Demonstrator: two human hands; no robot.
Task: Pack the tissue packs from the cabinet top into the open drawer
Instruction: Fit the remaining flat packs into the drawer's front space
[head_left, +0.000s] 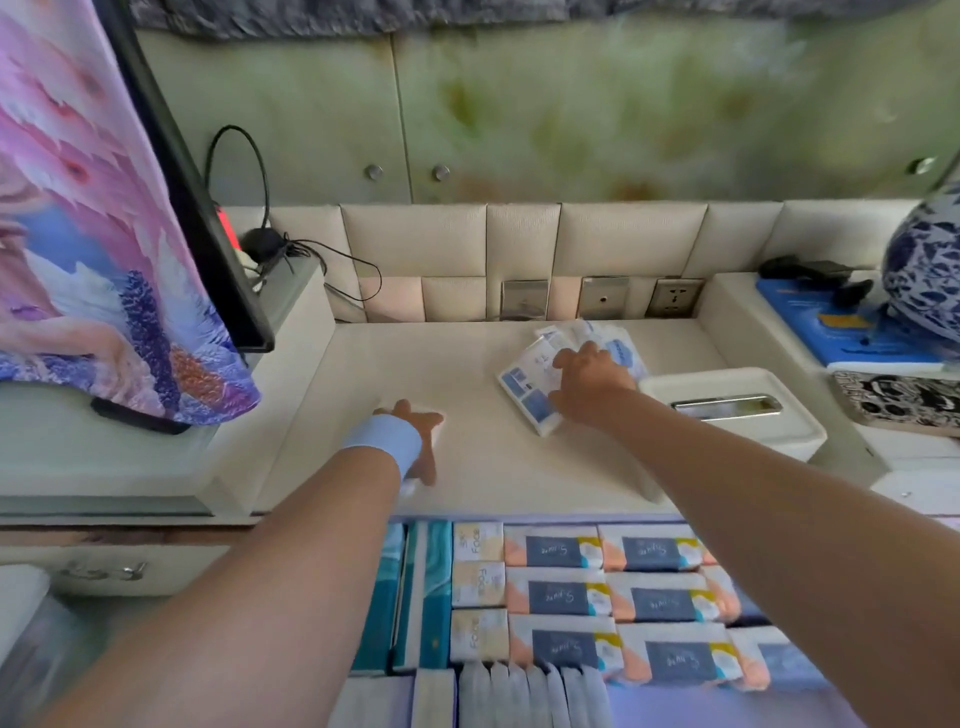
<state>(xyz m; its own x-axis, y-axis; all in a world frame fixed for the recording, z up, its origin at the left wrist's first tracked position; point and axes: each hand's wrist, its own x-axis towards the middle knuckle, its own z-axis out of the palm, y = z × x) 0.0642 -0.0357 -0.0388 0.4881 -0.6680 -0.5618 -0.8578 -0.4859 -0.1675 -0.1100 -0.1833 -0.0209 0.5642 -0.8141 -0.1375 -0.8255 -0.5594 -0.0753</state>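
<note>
A small pile of white-and-blue tissue packs (524, 387) lies on the cream cabinet top (467, 467), right of centre. My right hand (589, 382) lies on that pile, fingers curled over the packs and thumb at the near edge. My left hand (418, 431), a light blue band at its wrist, rests flat on the cabinet top with fingers spread; something small and white shows under it, too hidden to name. Below the front edge the open drawer (571, 597) holds rows of tissue packs: teal ones at the left, orange-and-navy ones in the middle and right, white ones nearest me.
A white tissue box (737, 415) with a chrome slot stands right of the pile. Wall sockets (602, 296) sit at the back. A patterned cloth (104, 260) hangs over a dark-framed screen at left. A blue-and-white vase (924, 275) and blue box (841, 332) occupy the right ledge.
</note>
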